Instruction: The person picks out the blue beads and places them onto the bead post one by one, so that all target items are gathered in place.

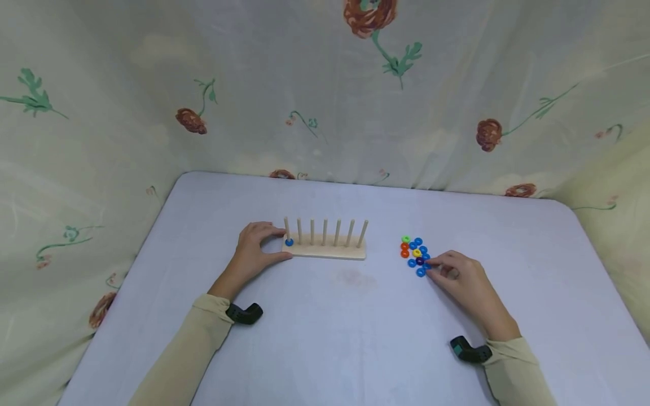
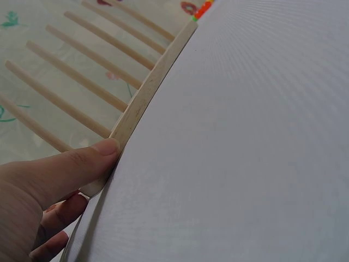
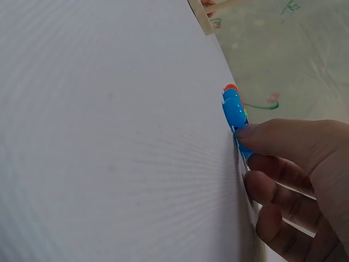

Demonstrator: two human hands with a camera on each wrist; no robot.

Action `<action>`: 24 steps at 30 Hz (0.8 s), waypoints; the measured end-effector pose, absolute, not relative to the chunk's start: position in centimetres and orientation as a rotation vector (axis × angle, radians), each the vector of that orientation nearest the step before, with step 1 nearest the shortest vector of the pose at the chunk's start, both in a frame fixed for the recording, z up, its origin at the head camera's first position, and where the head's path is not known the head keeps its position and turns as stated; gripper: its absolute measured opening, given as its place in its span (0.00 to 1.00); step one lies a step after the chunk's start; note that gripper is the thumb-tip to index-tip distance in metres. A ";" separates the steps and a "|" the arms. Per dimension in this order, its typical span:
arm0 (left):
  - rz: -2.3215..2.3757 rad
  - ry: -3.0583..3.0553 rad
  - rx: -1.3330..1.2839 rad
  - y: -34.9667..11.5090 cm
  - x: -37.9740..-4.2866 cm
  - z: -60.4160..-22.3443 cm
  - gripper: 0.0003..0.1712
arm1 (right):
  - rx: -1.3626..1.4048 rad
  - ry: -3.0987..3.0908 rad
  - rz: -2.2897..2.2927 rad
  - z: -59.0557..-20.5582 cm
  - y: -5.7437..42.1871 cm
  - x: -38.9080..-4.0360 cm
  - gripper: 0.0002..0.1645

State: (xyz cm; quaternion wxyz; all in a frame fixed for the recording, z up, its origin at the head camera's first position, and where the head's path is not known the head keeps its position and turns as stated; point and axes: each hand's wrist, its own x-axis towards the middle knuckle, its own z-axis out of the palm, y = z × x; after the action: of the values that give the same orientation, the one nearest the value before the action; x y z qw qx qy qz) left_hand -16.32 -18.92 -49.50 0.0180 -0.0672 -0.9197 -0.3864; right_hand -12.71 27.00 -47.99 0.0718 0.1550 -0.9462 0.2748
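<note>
As right fingers (image 1: pixel 446 259) pinch blue ring (image 1: pixel 426 267), other rings (image 1: pixel 417 256) alongside, backdrop (image 1: pixel 304 67) beyond.

Rectangular table with rounded far corners, its top a smooth pale-lavender white (image 1: pixel 325 349). Faint pinkish-brown smudge (image 1: pixel 355 277) near the middle. Behind and at both sides I see hanging off-white fabric printed with flowers (image 1: pixel 284 51), softly creased, yellower towards the right. Largest print: a rust-brown round bloom (image 1: pixel 369 17) high up, green leafy stem (image 1: pixel 403 61) trailing below. A smaller brown drooping flower (image 1: pixel 191 120) to the left; another brown bloom (image 1: pixel 489 134) to the right, its thin green stem slanting upward. Between them, a tiny pink-budded sprig (image 1: pixel 306 122). Green leaf spray (image 1: pixel 35 97) far left.
</note>
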 end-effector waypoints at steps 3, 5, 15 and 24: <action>-1.203 -2.851 -0.208 -19.0 -16.4 -49.5 0.34 | 0.434 -2.872 0.849 -48.0 27.0 -12.8 0.10; -1.202 -2.844 -0.211 -19.0 -16.3 -49.6 0.34 | 0.400 -2.899 0.859 -48.0 27.0 -12.7 0.10; -1.194 -2.829 -0.234 -18.9 -16.0 -49.8 0.33 | 0.364 -2.915 0.823 -47.8 27.2 -12.4 0.11; -1.180 -2.842 -0.222 -18.9 -16.2 -49.7 0.33 | 0.367 -2.897 0.826 -47.7 27.1 -12.5 0.11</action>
State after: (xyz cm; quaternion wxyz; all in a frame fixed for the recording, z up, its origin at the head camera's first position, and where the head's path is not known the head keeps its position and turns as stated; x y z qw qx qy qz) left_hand -16.18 -18.91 -49.67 0.0281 -0.0719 -0.9209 -0.3822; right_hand -12.49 27.10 -47.69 0.0533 0.1208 -0.9533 0.2717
